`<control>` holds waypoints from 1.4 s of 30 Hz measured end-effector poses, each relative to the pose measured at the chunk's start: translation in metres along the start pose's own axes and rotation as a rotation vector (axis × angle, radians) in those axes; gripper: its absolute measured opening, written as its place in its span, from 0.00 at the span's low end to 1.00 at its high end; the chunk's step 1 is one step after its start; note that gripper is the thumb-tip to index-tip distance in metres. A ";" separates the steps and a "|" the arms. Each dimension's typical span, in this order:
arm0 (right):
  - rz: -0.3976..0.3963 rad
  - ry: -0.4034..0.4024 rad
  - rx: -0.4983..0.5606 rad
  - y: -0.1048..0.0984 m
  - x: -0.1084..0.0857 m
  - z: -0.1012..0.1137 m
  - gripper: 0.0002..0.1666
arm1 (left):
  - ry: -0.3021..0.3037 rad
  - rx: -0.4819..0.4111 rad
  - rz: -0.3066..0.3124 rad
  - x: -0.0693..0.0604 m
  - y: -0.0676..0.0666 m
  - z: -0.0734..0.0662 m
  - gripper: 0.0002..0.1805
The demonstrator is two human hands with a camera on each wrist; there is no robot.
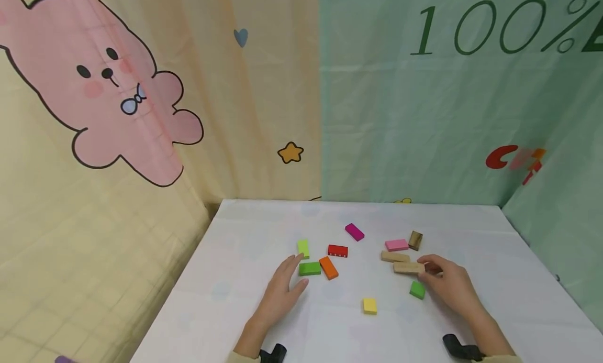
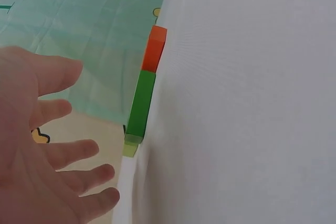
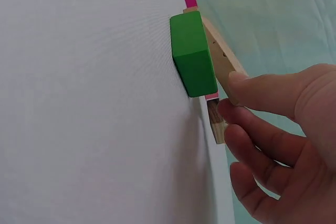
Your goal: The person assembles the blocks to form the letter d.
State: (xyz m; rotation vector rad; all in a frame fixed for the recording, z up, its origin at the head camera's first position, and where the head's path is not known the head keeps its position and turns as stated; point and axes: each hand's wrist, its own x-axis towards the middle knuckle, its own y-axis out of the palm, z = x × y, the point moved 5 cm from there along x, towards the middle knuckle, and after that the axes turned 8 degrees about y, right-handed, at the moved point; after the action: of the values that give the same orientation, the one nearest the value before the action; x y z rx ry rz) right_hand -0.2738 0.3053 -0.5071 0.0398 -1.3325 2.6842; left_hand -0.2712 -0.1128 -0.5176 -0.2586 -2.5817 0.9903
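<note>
My right hand (image 1: pixel 449 285) pinches one end of a plain wooden block (image 1: pixel 407 268) between thumb and fingers. In the right wrist view that wooden block (image 3: pixel 221 56) is tilted, partly behind a green block (image 3: pixel 193 51). Beyond it lie another wooden block (image 1: pixel 394 256), a pink block (image 1: pixel 397 245) and a dark brown block (image 1: pixel 415 240). My left hand (image 1: pixel 279 294) has its fingers spread and holds nothing. It is beside a longer green block (image 1: pixel 309 268) and a lime block (image 1: pixel 303 249); whether a fingertip touches the lime one, I cannot tell.
An orange block (image 1: pixel 328 267) adjoins the longer green block, with a red block (image 1: pixel 337 251) behind. A magenta block (image 1: pixel 355 232) lies farther back and a yellow block (image 1: pixel 369 306) nearer the front. The white table (image 1: pixel 226 321) meets patterned curtains (image 1: pixel 264 101) at its back edge.
</note>
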 end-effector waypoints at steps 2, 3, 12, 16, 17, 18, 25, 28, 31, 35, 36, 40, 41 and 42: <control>0.002 0.007 0.025 0.001 0.000 0.001 0.20 | 0.014 0.003 -0.006 0.001 0.000 -0.003 0.35; 0.000 0.005 0.039 0.001 -0.001 0.002 0.21 | 0.023 0.002 -0.009 0.001 0.000 -0.005 0.34; -0.008 -0.005 0.164 -0.001 -0.003 0.013 0.20 | 0.108 -0.059 0.005 0.001 0.005 -0.029 0.32; 0.001 0.014 0.219 0.001 -0.006 0.016 0.20 | 0.089 -0.058 0.013 0.000 0.007 -0.035 0.33; 0.000 0.014 0.231 0.002 -0.006 0.017 0.20 | 0.086 -0.060 0.015 0.000 0.007 -0.036 0.33; 0.000 0.013 0.244 0.003 -0.006 0.018 0.21 | 0.085 -0.063 0.018 0.000 0.007 -0.037 0.33; -0.016 0.005 0.297 0.004 -0.007 0.019 0.21 | 0.106 -0.095 0.053 0.006 0.016 -0.046 0.31; -0.023 0.004 0.302 0.003 -0.007 0.018 0.21 | 0.101 -0.099 0.068 0.008 0.022 -0.049 0.31; -0.039 0.005 0.316 0.002 -0.007 0.019 0.21 | 0.109 -0.097 0.078 0.010 0.025 -0.053 0.31; -0.057 -0.007 0.343 0.002 -0.006 0.022 0.21 | 0.109 -0.094 0.081 0.014 0.026 -0.061 0.30; -0.061 -0.008 0.346 0.002 -0.006 0.023 0.21 | 0.106 -0.097 0.084 0.014 0.026 -0.063 0.30; -0.075 -0.006 0.341 0.005 -0.008 0.023 0.22 | 0.103 -0.115 0.104 0.016 0.030 -0.072 0.29; -0.080 -0.005 0.338 0.006 -0.009 0.023 0.22 | 0.109 -0.119 0.109 0.017 0.032 -0.074 0.29; -0.089 -0.003 0.338 0.006 -0.010 0.022 0.22 | 0.114 -0.131 0.115 0.018 0.035 -0.077 0.29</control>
State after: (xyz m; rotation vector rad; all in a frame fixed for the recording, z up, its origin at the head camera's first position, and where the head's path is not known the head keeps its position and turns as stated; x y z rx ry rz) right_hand -0.2653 0.2827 -0.4992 0.1358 -0.8416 2.7984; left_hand -0.2559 -0.0353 -0.4836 -0.4885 -2.5533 0.8201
